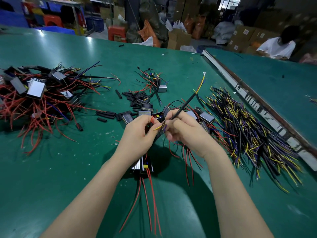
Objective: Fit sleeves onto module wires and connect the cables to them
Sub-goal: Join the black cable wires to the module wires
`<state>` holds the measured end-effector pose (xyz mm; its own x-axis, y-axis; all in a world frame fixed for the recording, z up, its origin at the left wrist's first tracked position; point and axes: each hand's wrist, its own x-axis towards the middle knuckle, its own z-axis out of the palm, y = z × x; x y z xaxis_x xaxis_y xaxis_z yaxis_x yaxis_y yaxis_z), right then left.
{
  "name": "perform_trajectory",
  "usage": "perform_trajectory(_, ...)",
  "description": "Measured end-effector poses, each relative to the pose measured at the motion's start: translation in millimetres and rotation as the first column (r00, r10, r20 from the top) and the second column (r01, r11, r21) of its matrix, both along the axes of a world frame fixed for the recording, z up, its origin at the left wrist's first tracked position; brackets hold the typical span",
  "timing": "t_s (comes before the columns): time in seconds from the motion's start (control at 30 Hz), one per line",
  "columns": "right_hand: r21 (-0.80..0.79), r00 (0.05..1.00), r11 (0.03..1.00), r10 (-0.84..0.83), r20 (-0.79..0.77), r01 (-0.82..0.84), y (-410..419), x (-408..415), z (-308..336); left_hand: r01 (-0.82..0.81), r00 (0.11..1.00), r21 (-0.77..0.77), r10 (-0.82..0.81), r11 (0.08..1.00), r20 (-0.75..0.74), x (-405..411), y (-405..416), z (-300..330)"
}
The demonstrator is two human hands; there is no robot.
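Your fingers (169, 134) are curled tight: the right hand (185, 131) pinches a black cable (184, 104) near its stripped end, while the left hand (137, 134) grips the thin wires coming up from a module (142, 164) that lies just below your wrists on the green table (51, 177). Both hands are closed on something, neither is free. The cable runs up and away from your right hand, ending in yellow and blue cores with a ring terminal (204, 73) at the far tip. Between your thumbs the yellow and purple ends meet; whether they are already joined you can't tell from here, the fingers hide it. Whether a sleeve is already on this wire is also hidden.

On progress, you look to be mid-connection on this one unit. To your left sits a big heap of modules (36, 93) tangled in red wires; it isn't clear whether those are finished. Ahead of your hands lies a scatter of black sleeves (135, 98), plenty unused, with several more modules (206, 116) waiting just beyond your right hand. On your right a thick pile of cables (248, 134) remains. Judging by that stock, a good deal of the job is left. Red leads (149, 194) trail from the module toward you.
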<state>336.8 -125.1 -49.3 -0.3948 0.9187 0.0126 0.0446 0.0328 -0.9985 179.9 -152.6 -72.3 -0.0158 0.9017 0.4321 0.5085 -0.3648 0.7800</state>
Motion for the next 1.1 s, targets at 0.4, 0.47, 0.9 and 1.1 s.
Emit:
perform_trajectory(0.4, -0.326, 0.96, 0.945, -0.12, -0.254, 0.032, 4.8, -5.5, -0.3, -0.041, 0.995, -0.024, 0.043, 0.999, 0.088, 0.2, 2.6, -2.1)
perform_trajectory(0.47, -0.315, 0.961, 0.949, -0.088, -0.262, 0.001, 5.5, -5.0, -1.8, -0.005, 0.992, -0.087, 0.017, 0.996, 0.127, -0.6, 3.4, -1.8)
perform_trajectory(0.9, 0.188, 0.998, 0.982, 0.019, 0.053, -0.029, 7.8, 6.0, -10.4, -0.02, 1.0, -0.113, 0.017, 0.993, -0.022, -2.1, 1.4, 0.8)
perform_trajectory(1.1, 0.381, 0.984, 0.916, -0.163, 0.073, 0.124, 12.2, 14.6, -9.5, -0.086, 0.994, -0.175, 0.074, 0.981, -0.074, -3.9, 3.4, -2.2)
